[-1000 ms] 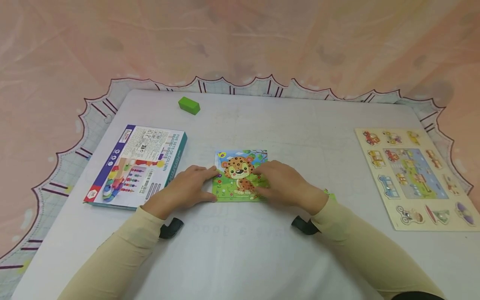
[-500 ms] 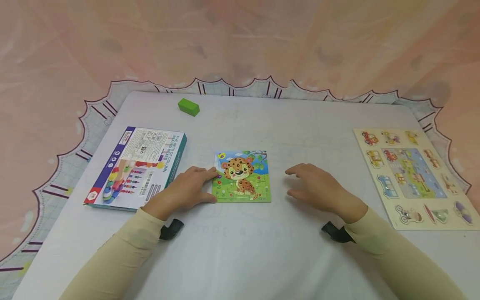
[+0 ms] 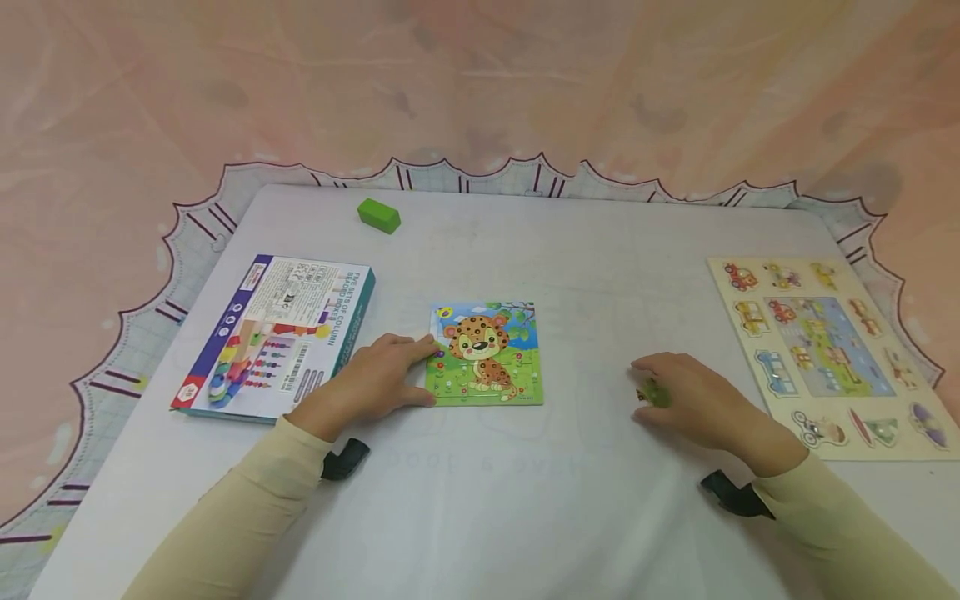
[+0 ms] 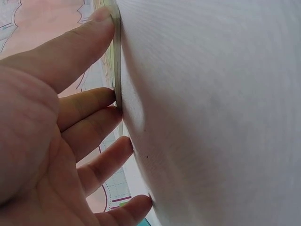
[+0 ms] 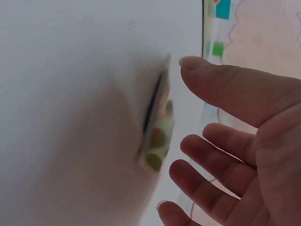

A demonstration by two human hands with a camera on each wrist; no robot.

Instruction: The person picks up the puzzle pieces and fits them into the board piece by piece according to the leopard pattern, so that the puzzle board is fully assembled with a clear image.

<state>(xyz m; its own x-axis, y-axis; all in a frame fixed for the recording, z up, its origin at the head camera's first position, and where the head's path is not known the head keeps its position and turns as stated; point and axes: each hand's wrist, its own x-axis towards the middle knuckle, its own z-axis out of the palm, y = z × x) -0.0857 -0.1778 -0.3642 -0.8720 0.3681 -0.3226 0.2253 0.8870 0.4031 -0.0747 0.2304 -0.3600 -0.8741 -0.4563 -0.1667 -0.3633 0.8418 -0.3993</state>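
A square leopard jigsaw puzzle (image 3: 486, 354) lies flat at the table's middle, with seams between its pieces. My left hand (image 3: 375, 379) rests at its left edge, thumb low and forefinger higher up. The left wrist view has that thumb and two fingertips against the puzzle's thin side (image 4: 116, 56), the fingers fairly straight. Right of the puzzle, my right hand (image 3: 697, 404) spreads over a small green-patterned puzzle piece (image 3: 655, 392). In the right wrist view the piece (image 5: 160, 127) is blurred and lies close to the table, with the thumb and fingers apart from it.
A bead-toy box (image 3: 277, 333) lies left of my left hand. At the back left stands a green block (image 3: 378, 216). A wooden picture puzzle board (image 3: 832, 358) lies at the right, close to my right wrist. A patterned curtain (image 3: 480, 83) hangs behind the table.
My right hand has left the leopard puzzle's right edge and moved right, to the small green-patterned piece. My left hand stays at the puzzle's left edge.
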